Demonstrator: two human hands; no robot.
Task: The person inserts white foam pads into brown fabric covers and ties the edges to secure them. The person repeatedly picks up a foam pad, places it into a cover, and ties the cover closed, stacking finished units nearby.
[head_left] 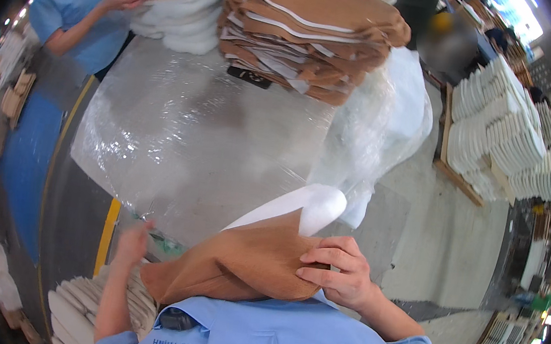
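Two hands are working a brown fabric cover (239,262) with a white foam piece (305,209) poking out, held against our chest above the plastic-wrapped desk (179,128). Our right hand (339,273) is pinching its edge, fingers curled; our left hand (132,241) is reaching behind it, grip hidden.

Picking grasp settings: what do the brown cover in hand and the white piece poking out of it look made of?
Brown cover: looks like soft matte fabric, suede-like; it creases under the right hand. White piece: likely foam or padding, smooth matte with a rounded end. Left hand sits at the cover's far edge.
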